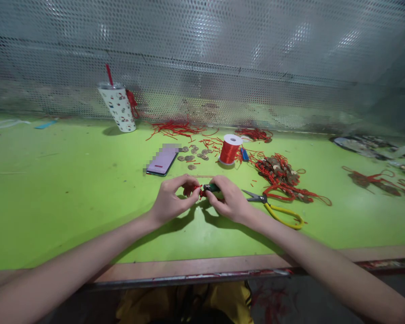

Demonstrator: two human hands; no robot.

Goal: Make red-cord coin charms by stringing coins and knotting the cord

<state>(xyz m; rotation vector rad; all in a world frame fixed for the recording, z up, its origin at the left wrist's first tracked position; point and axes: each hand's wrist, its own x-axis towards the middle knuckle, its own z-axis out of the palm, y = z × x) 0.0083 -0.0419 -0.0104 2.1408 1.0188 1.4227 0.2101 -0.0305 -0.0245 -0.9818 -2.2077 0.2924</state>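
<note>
Forearms [87, 256]; green lighter [212, 187]; phone screen [164, 159] unreadable

Both forearms bare, reaching in from the lower corners, converging ahead. Left hand [172, 198]: index finger arched, thumb [190, 202] extended beneath, tips in a pinch. Right hand [230, 198] closely opposite, in a closed grip, thumb [215, 203] pointing forward-left. Left forearm [87, 262] and right forearm [312, 252] slant inward.

Scissors [264, 198] lie right of the right hand [228, 198], spool [229, 151] behind it (coins [189, 158] left of spool)
</note>
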